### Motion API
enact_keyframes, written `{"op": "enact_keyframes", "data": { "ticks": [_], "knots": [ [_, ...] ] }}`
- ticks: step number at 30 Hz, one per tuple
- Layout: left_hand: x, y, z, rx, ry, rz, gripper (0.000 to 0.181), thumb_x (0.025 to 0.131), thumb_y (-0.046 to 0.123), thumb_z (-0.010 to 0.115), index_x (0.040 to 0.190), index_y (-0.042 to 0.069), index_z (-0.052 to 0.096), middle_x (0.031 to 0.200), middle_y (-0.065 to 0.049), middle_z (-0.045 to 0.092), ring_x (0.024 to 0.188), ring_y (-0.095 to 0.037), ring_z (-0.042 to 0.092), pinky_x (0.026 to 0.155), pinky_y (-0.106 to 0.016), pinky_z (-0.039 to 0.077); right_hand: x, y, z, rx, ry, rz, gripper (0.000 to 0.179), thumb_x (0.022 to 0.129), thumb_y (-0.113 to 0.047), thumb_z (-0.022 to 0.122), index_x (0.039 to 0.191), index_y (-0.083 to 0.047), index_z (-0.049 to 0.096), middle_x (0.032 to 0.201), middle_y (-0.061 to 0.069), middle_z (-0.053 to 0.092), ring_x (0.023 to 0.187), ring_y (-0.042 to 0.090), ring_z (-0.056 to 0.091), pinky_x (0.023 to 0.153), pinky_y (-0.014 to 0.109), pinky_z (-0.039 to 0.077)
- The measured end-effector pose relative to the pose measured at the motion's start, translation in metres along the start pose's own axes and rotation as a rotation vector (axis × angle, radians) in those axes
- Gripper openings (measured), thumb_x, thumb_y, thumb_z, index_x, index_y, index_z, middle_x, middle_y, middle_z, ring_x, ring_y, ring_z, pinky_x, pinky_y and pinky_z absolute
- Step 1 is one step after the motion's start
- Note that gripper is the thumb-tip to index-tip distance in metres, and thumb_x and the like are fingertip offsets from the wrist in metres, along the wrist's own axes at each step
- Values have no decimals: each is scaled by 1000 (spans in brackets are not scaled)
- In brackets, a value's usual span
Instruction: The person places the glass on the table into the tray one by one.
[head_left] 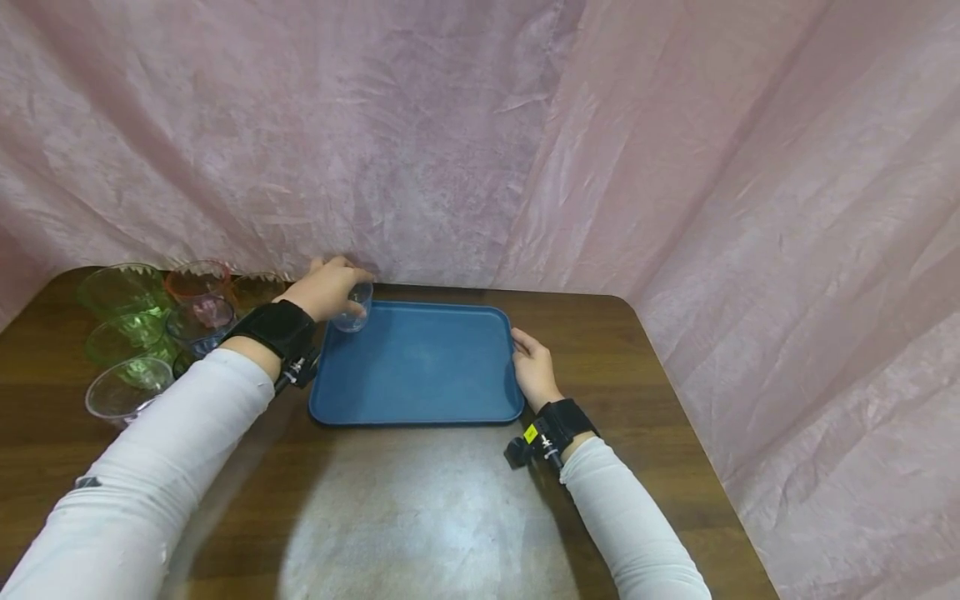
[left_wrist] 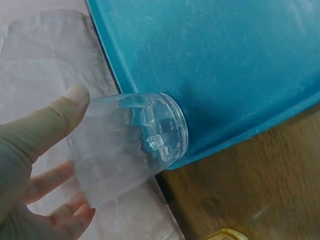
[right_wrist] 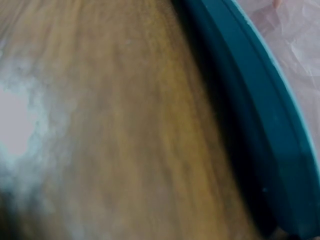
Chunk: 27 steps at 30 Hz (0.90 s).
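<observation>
My left hand [head_left: 327, 290] grips a clear cup [head_left: 352, 310] at the tray's far left corner, thumb on one side and fingers on the other. In the left wrist view, the ribbed base of the cup [left_wrist: 160, 127] is over the tray's corner; whether it touches the surface I cannot tell. The blue tray [head_left: 420, 362] lies on the wooden table with nothing else on it. At its right side, my right hand [head_left: 536, 371] holds the rim. The right wrist view shows the tray's edge [right_wrist: 265, 110] close up, with the fingers out of sight.
Several coloured see-through cups stand together at the left, among them a green cup [head_left: 120, 290], an orange cup [head_left: 198, 279] and a clear cup [head_left: 123, 392]. My left forearm passes partly in front of them. A pink curtain [head_left: 450, 142] hangs behind the table [head_left: 600, 350].
</observation>
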<state>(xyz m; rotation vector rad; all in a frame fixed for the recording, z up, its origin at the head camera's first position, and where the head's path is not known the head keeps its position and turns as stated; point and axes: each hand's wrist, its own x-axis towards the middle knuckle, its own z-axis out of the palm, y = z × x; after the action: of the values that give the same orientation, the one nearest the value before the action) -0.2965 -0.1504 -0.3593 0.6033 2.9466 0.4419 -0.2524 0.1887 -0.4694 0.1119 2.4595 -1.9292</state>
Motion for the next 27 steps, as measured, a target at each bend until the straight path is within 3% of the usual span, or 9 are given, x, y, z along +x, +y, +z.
{"op": "enact_keyframes", "data": {
  "ticks": [7, 16, 27],
  "knots": [
    [1, 2, 2, 32, -15, 1, 62, 83, 17, 74, 137, 1, 49, 136, -33, 44, 128, -48, 34, 110, -68, 11, 1, 0, 1, -5, 9, 4, 46, 95, 6, 38, 141, 5, 40, 147, 22, 41, 135, 27, 39, 113, 41, 31],
    [1, 6, 8, 65, -37, -40, 65, 89, 18, 68, 145, 3, 38, 145, -34, 30, 133, -54, 20, 110, -68, 15, -2, 2, 2, -35, 37, -40, 45, 95, 4, 37, 140, 4, 41, 146, 19, 42, 133, 27, 41, 112, 41, 33],
    [-3, 4, 16, 98, -1, -37, 62, 93, 16, 63, 146, 3, 35, 147, -35, 28, 132, -58, 18, 108, -69, 20, -1, 3, 4, -28, 28, -41, 45, 95, 4, 37, 140, 4, 41, 146, 20, 42, 133, 27, 40, 112, 41, 33]
  ]
}}
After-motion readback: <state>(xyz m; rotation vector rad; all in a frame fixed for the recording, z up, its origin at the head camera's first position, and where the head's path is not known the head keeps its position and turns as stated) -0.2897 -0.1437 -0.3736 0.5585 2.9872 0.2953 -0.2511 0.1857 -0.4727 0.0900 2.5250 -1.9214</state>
